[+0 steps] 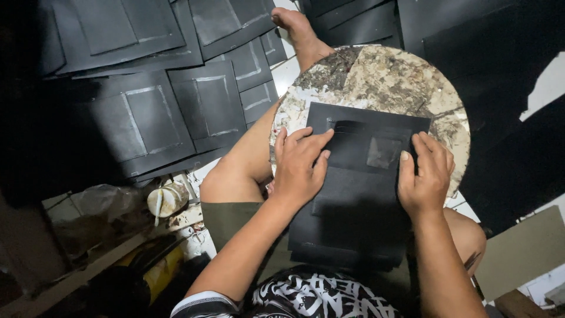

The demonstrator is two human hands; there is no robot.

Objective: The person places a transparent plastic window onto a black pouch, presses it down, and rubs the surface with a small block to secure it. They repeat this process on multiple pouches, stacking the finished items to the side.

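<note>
The black card sheet lies flat under both your hands, long axis running from your lap away toward the far edge of the round board. Its far end sits on the board, its near end overhangs onto your lap. A small grey square patch shows near the far end, with a folded black flap just beyond it, lying crosswise.

Your left hand is spread flat, fingers extended and pressing down on the sheet's left side, fingertips pointing toward the flap. Your right hand presses the sheet's right edge, fingers curled over it, thumb side inward; can't tell if it truly pinches the edge or only presses.

The round board is mottled, stained white and brown, resting across your legs; your bare foot shows beyond it on the floor.

To your left, a spread of black card pieces with pale outlined rectangles lies overlapped on the floor. Nearer, a small round pot holds a pale paste, with a stick standing in it. A yellow cylinder object lies below that, partly dark. More black sheets are piled to your right, a brown cardboard piece beside them.
</note>
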